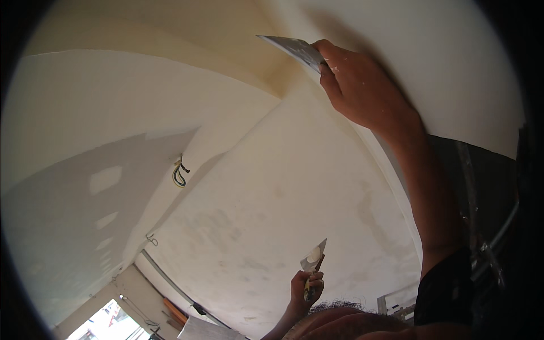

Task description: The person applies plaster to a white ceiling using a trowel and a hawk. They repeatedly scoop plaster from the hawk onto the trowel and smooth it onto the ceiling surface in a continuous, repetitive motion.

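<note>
My right hand (362,85) is raised high, its fingers closed on a wide putty knife (294,50). The grey blade reaches up and left from the fingers, close to the pale corner where the surfaces meet; whether it touches cannot be told. White specks dot the hand. Lower down, at the centre, my left hand (306,288) grips the handle of a narrower putty knife (310,262), blade pointing up. A lump of white filler (314,255) sits on that blade, well apart from the wall.
A looped bundle of wires (179,173) sticks out of the surface at left, with a smaller wire loop (152,240) below it. A grey panel (62,187) carries pale filler patches. A bright opening (107,323) lies lower left. Dark plastic-like sheeting (487,187) hangs at right.
</note>
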Available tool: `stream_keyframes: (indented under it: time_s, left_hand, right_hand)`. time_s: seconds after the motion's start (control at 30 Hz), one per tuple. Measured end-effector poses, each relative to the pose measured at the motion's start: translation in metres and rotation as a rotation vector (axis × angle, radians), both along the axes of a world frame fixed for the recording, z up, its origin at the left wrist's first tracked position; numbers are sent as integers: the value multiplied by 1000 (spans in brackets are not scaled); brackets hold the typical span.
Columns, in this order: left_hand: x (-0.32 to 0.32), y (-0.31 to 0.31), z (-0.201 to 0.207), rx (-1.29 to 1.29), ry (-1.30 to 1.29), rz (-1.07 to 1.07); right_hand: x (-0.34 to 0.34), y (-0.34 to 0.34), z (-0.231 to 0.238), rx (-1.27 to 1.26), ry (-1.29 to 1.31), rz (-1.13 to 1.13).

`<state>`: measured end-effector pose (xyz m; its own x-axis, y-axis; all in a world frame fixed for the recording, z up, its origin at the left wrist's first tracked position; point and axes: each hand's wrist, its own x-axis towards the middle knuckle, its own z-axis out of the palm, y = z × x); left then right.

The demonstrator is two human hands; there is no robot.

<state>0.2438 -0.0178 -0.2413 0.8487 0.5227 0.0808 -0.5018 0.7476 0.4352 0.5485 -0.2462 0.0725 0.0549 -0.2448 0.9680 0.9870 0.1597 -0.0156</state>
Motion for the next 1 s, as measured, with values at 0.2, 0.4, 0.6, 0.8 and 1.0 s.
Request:
stream_keyframes:
  time_s: [0.2, 0.4, 0.6, 0.8, 1.0]
  left_hand:
    - [-6, 0, -10, 0, -67, -80]
    - [-6, 2, -24, 58, -105, -11]
    - [7, 15, -40, 175, -170, 62]
    - [15, 27, -56, 190, -226, 173]
    - [18, 35, -60, 200, -273, 201]
  right_hand:
    - [0, -21, 16, 82, 38, 336]
    - [-30, -46, 80, 92, -192, 651]
    - [-42, -18, 148, 335, -335, 611]
    - [-55, -10, 153, 306, -362, 701]
    - [-56, 0, 162, 317, -367, 758]
